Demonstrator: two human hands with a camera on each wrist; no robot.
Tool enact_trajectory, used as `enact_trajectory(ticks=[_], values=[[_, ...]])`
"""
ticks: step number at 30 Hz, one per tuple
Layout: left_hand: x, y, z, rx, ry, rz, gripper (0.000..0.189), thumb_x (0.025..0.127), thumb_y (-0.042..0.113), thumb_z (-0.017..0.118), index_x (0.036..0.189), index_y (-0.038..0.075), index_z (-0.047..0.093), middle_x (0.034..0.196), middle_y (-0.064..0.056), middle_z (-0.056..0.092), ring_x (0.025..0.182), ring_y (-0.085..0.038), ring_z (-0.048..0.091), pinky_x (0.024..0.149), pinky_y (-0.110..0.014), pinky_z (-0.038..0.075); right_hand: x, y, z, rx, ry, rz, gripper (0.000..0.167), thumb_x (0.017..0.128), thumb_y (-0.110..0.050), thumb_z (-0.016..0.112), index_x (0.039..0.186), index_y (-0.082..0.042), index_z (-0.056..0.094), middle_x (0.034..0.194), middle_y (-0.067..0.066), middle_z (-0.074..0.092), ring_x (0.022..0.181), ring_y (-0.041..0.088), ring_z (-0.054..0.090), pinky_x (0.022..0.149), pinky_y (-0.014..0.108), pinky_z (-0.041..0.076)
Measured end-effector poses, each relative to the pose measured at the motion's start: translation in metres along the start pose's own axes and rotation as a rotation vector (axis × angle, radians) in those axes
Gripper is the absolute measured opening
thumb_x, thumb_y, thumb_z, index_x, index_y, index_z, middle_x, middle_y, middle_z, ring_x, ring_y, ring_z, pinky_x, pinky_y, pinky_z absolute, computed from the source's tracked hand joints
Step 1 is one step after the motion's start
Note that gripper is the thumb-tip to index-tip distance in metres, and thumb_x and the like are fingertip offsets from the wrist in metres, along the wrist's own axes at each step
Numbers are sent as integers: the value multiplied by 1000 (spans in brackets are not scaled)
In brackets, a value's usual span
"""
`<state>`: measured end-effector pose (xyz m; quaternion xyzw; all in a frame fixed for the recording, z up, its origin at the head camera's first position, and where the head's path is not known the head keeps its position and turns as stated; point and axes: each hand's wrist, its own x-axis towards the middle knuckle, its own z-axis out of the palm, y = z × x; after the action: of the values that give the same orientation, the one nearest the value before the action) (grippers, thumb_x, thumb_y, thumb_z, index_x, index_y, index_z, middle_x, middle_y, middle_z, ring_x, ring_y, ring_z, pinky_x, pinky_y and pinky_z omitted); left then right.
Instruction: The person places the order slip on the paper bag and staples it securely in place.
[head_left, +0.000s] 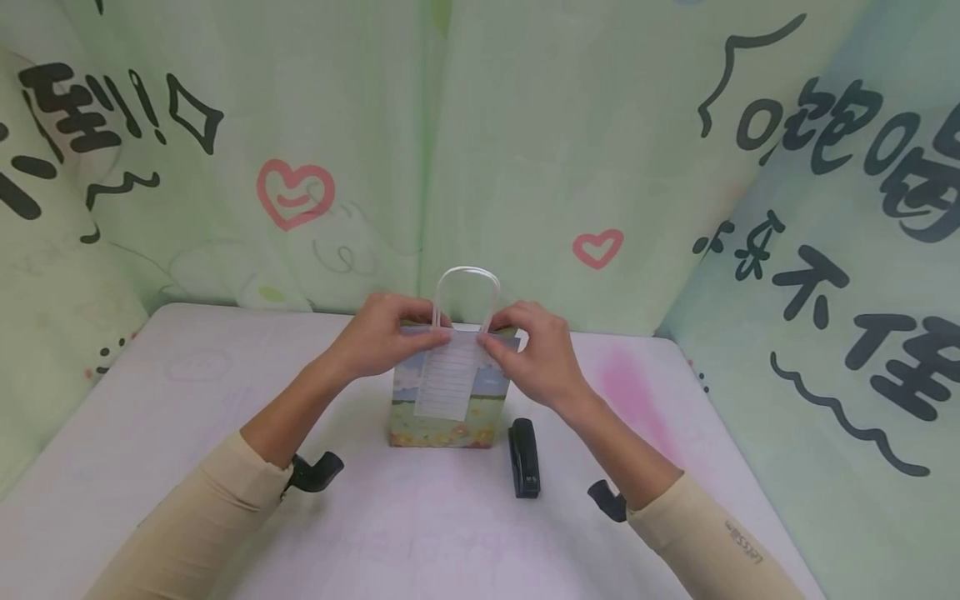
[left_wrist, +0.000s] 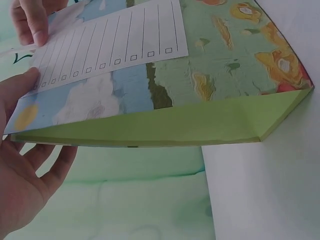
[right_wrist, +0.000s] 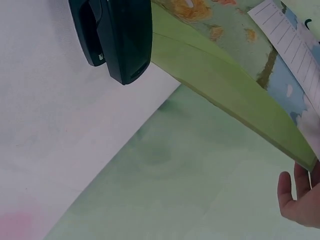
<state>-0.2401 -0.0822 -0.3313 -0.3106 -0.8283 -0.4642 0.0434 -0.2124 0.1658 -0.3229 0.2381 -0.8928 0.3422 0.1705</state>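
Note:
A floral paper gift bag (head_left: 442,433) stands upright on the table, its clear looped handle (head_left: 470,269) rising above the rim. Flat against its front lies a white checklist slip (head_left: 445,387), printed with lines and small boxes. My left hand (head_left: 386,337) pinches the slip's top left corner against the bag's rim, thumb in front and fingers behind. At the top right, my right hand (head_left: 542,350) does the same beside the handle. In the left wrist view the bag's green side (left_wrist: 190,122) shows. A black stapler (head_left: 525,458) lies to the bag's right.
The white table (head_left: 217,375) has a pink stain on its right part. Pale green printed curtains (head_left: 525,150) hang behind it and at both sides. Black wrist mounts (head_left: 315,472) stick out below the sleeves.

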Motion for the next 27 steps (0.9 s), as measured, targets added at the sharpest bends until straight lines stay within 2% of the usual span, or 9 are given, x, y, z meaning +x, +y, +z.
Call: enact_trajectory(ticks=[10,19,27], values=[[-1,1,4,4,19,-18,12,93,19,79,102,11,78,106,-5,80,104,-25,75,90,-49,61,0,-1,0,20,-14,21,12,92,-12,81,103,-8,78,101,4,75,98,21,65,84,40,59],[0,3,6,6,13,-40,11,92,21,80,100,13,78,103,-4,79,107,-27,75,88,-47,61,1,-1,1,16,-40,-9,10,92,-11,80,101,-7,78,99,3,74,97,20,63,78,36,57],[0,3,6,7,16,-53,12,94,21,78,101,12,78,105,-6,79,107,-28,74,88,-48,61,2,-1,-1,26,-38,-26,10,92,-10,80,101,-6,78,98,5,75,96,21,65,79,38,58]])
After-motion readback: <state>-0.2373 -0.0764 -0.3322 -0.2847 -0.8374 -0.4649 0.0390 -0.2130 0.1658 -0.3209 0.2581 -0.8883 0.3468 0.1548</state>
